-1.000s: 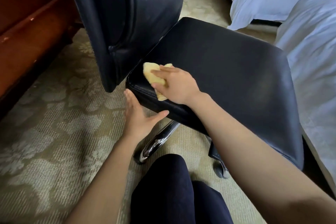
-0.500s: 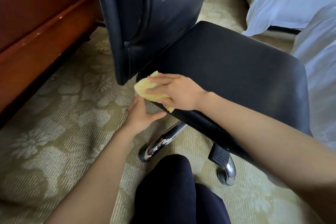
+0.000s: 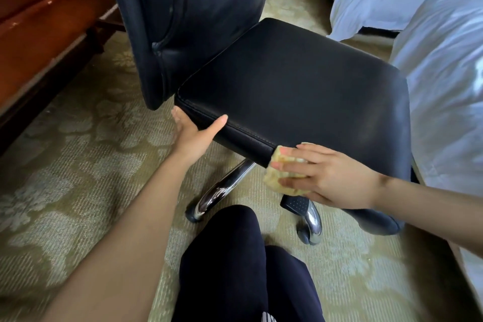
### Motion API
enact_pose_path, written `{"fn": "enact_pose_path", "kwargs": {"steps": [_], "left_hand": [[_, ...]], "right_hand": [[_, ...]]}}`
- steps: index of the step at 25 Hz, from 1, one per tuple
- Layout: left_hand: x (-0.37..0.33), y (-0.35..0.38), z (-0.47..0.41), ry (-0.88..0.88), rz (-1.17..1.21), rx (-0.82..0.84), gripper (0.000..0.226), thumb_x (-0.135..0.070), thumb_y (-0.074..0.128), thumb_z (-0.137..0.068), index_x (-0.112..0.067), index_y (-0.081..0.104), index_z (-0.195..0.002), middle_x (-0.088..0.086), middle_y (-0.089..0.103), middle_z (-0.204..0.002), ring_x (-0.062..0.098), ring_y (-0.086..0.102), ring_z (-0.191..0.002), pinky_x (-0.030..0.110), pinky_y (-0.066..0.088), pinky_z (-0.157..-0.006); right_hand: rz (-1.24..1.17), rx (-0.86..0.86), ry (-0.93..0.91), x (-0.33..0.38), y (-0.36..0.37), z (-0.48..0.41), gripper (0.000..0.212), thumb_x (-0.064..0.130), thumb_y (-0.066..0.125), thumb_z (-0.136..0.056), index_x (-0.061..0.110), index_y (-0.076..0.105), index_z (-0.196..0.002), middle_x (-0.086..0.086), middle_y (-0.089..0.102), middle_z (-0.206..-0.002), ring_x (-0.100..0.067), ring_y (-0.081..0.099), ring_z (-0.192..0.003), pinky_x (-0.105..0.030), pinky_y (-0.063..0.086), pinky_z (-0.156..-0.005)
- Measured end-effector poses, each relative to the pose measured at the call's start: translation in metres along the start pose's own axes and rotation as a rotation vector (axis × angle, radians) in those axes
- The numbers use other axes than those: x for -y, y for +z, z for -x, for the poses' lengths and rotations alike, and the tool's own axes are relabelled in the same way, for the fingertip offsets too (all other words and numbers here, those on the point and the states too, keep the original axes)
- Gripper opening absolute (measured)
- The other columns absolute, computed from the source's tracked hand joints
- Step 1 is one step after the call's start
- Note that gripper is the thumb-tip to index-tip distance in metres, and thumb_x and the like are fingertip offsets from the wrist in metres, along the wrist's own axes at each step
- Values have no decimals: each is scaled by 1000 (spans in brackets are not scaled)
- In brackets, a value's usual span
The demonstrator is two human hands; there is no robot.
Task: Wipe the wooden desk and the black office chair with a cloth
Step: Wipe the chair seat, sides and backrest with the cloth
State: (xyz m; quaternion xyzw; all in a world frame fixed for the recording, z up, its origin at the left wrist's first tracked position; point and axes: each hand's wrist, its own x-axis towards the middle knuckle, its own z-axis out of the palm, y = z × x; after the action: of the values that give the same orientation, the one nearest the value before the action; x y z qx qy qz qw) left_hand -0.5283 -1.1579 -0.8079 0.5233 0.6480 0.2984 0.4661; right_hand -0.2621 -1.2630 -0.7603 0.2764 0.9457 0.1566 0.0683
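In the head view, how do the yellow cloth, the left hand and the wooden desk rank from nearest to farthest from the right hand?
1. Yellow cloth, under the right hand, on the seat edge.
2. Left hand, holding the seat corner.
3. Wooden desk, far left.

A chair [image 3: 300,91] stands on carpet [image 3: 78,178] between desk [image 3: 39,23], left, and bed [image 3: 444,60], right, a cloth [image 3: 277,183] against its near edge.
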Motion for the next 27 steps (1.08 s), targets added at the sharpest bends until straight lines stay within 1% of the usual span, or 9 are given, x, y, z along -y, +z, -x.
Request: {"fn": "enact_pose_path", "kwargs": {"steps": [3, 6, 9, 11, 15, 16, 19, 25, 27], "left_hand": [[-7, 16, 11, -50, 26, -59, 128, -60, 72, -70, -16, -19, -148, 5, -22, -157, 28, -2, -147, 50, 10, -118], [-11, 33, 24, -14, 121, -69, 128, -50, 75, -72, -12, -21, -147, 11, -19, -157, 27, -2, -147, 47, 9, -118], [-16, 41, 26, -38, 151, -75, 128, -43, 76, -75, -9, -25, -145, 15, -16, -157, 28, -2, -147, 49, 10, -118], [-21, 42, 23, -59, 161, -81, 130, -40, 78, -73, -7, -25, -145, 16, -16, -157, 29, 0, -146, 47, 14, -118], [-25, 41, 16, -93, 216, -93, 131, -33, 81, -72, -6, -23, -145, 15, -15, -157, 25, 1, -147, 41, 20, -117], [-25, 40, 15, -97, 224, -93, 130, -31, 81, -72, -6, -23, -145, 15, -14, -158, 25, -1, -147, 41, 20, -117], [-23, 38, 14, -97, 241, -89, 128, -31, 81, -73, -9, -22, -146, 13, -13, -158, 26, -3, -147, 41, 14, -118], [-23, 35, 15, -105, 240, -69, 125, -31, 78, -76, -12, -23, -146, 10, -14, -158, 29, 0, -147, 46, 10, -118], [-22, 35, 16, -104, 230, -66, 124, -32, 78, -76, -13, -23, -146, 9, -14, -159, 30, 0, -147, 47, 10, -118]], "right_hand": [[72, 133, -137, -5, -11, 15, 31, 38, 72, -75, 31, 70, -105, 7, 56, -133, -22, 45, -131, -41, 44, -102], [88, 270, -230, -13, -25, -4, 29, 38, 71, -75, 32, 71, -103, 9, 55, -134, -19, 41, -134, -39, 39, -106], [201, 421, -239, -15, -18, -44, 33, 34, 57, -87, 32, 62, -119, 12, 38, -147, -14, 13, -145, -34, 9, -117], [237, 544, -214, -13, -9, -76, 39, 29, 50, -90, 29, 53, -129, 10, 29, -152, -13, 1, -146, -32, -6, -116], [288, 508, -186, -6, -4, -120, 38, 20, 49, -88, 25, 57, -125, 4, 43, -142, -19, 17, -143, -37, 13, -118], [295, 495, -154, -4, -1, -121, 38, 18, 47, -89, 23, 56, -126, 2, 43, -142, -19, 17, -143, -36, 12, -118], [331, 455, -88, 4, 7, -105, 40, 15, 38, -96, 18, 47, -135, -1, 32, -151, -17, 8, -145, -34, -4, -118], [319, 537, -179, 18, 12, -31, 42, 18, 33, -91, 17, 63, -121, 1, 54, -132, -22, 27, -137, -37, -23, -111], [296, 530, -196, 24, 10, -3, 39, 19, 36, -91, 16, 66, -116, 3, 57, -128, -21, 31, -136, -38, -21, -111]]}}
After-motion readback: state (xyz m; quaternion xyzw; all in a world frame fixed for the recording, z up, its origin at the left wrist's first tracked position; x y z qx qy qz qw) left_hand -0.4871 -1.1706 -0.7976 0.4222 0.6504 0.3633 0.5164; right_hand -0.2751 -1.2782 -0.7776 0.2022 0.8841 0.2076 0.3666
